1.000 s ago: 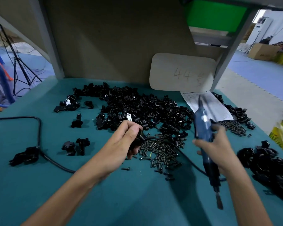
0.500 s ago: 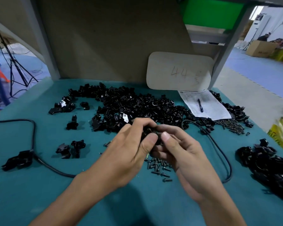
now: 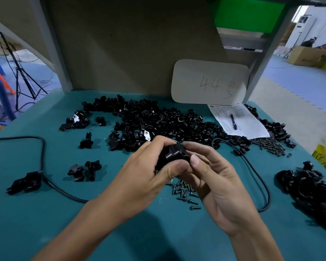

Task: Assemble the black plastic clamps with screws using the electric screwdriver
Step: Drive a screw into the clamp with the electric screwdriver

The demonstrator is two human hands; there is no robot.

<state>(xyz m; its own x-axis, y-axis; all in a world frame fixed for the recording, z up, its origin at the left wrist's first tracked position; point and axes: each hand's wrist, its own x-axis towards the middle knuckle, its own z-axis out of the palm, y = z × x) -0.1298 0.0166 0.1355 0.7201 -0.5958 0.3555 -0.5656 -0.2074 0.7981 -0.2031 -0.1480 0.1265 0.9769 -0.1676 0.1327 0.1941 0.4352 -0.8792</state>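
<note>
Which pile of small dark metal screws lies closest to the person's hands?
The scattered pile of screws just beneath the left hand and right hand gripping a black plastic clamp; the other pile lies far right, beside the printed paper sheet.

head cam looks fwd & down, close over teal table [image 3: 26,223].

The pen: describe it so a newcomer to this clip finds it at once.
Find the pale rounded card marked 44 against the back panel. Just below it a printed sheet lies on the teal table, with the pen on top. It is slim and straight, unlike the chunky black clamp parts heaped nearby.
</note>
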